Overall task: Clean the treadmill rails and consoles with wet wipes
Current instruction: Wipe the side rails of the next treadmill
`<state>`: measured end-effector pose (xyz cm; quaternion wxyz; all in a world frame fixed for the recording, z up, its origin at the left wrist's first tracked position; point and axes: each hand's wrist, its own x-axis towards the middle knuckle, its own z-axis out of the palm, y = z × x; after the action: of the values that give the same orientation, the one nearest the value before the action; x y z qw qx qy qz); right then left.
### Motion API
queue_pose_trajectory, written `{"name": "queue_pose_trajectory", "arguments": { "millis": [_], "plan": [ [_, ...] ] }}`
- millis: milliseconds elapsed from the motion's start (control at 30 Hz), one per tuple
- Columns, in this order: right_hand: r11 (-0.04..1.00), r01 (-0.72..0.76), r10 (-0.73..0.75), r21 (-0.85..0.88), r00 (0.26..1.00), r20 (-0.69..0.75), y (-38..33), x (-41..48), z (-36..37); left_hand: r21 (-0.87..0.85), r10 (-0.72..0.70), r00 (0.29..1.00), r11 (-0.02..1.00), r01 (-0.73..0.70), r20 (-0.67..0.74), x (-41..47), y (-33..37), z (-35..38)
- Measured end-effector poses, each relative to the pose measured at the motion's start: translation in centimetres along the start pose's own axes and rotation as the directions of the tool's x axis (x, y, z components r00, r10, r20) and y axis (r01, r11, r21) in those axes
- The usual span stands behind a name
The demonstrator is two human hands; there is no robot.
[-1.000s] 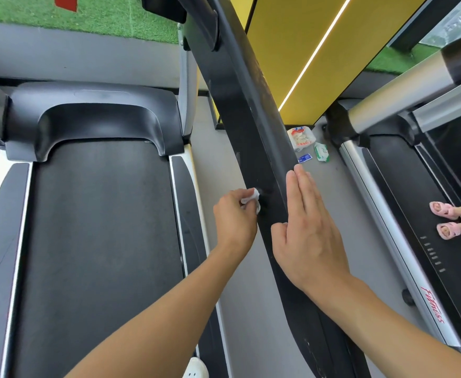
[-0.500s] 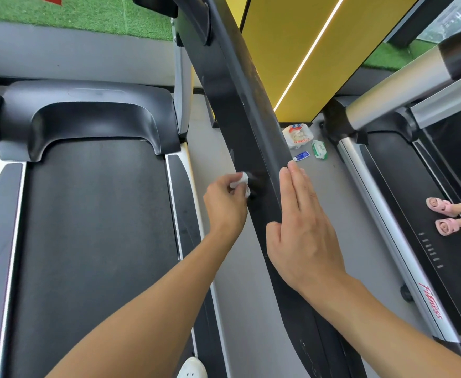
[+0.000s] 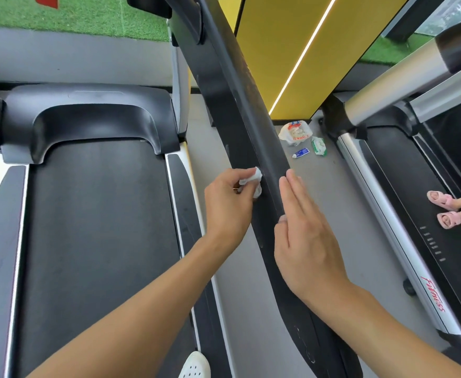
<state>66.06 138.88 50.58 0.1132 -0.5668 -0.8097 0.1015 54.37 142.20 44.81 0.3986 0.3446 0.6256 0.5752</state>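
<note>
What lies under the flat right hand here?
The right hand lies flat against the black treadmill rail, which shows above and below it. The surface beneath the palm is covered.

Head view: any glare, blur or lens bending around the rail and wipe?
Head view: the wide-angle lens bows the black rail; light is even, with a soft sheen on the rail and no hard shadows; the wipe in the left hand is near-blown white; the right hand looks sharp.
</note>
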Motion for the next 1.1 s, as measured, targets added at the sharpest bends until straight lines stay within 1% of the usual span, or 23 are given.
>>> {"name": "queue_pose_trajectory", "arguments": {
  "millis": [67, 133, 200, 267, 400, 533, 600, 667, 767, 900, 1000, 1100],
  "plan": [
    [0.999, 0.032, -0.033, -0.042, 0.999, -0.023, 0.4, -1.1, 0.4, -0.028, -0.003, 1.000, 1.000, 0.003, -0.012, -0.3, 0.2, 0.0],
    [0.998, 0.033, -0.037, -0.060, 0.998, -0.056, 0.8, -1.3, 1.0, -0.048, 0.018, 1.000, 0.999, -0.017, 0.014, -0.7, 0.1, 0.1],
    [0.998, 0.028, -0.032, -0.057, 0.997, -0.065, 0.9, -1.2, 1.3, -0.021, 0.027, 1.000, 0.999, -0.026, 0.008, -0.4, -0.4, 0.2],
    [0.997, 0.030, -0.034, -0.065, 0.997, -0.063, 0.9, -1.2, 1.4, -0.029, -0.001, 1.000, 1.000, 0.000, -0.016, -0.3, -0.6, 0.2],
    [0.997, 0.034, -0.038, -0.072, 0.997, -0.062, 1.0, -1.2, 1.3, -0.052, -0.032, 0.998, 0.998, 0.035, 0.049, -1.5, -1.5, 0.2],
    [0.995, 0.035, -0.041, -0.096, 0.997, -0.063, 0.9, -1.1, 1.3, -0.043, -0.086, 0.996, 0.995, 0.087, 0.024, -1.2, -2.2, 0.2],
    [0.994, 0.033, -0.039, -0.100, 0.997, -0.061, 0.9, -1.1, 1.3, -0.046, -0.109, 0.992, 0.993, 0.111, 0.059, -1.5, -2.7, 0.2],
    [0.995, 0.034, -0.040, -0.098, 0.997, -0.062, 0.9, -1.1, 1.3, -0.025, -0.157, 0.985, 0.987, 0.159, 0.067, -1.6, -3.3, 0.1],
    [0.994, 0.037, -0.044, -0.102, 0.996, -0.072, 0.8, -1.0, 1.4, 0.001, -0.228, 0.973, 0.974, 0.228, 0.030, -1.7, -4.0, 0.1],
    [0.995, 0.039, -0.046, -0.096, 0.996, -0.071, 0.9, -1.0, 1.4, 0.051, -0.273, 0.961, 0.961, 0.271, 0.053, -2.6, -5.2, 0.4],
    [0.994, 0.037, -0.044, -0.100, 0.997, -0.067, 1.0, -1.0, 1.5, 0.000, -0.310, 0.950, 0.951, 0.311, 0.038, -3.2, -5.7, 0.5],
    [0.994, 0.036, -0.043, -0.102, 0.997, -0.067, 0.9, -1.0, 1.4, -0.022, -0.295, 0.953, 0.955, 0.297, 0.065, -3.8, -5.2, 0.4]
  ]
}}
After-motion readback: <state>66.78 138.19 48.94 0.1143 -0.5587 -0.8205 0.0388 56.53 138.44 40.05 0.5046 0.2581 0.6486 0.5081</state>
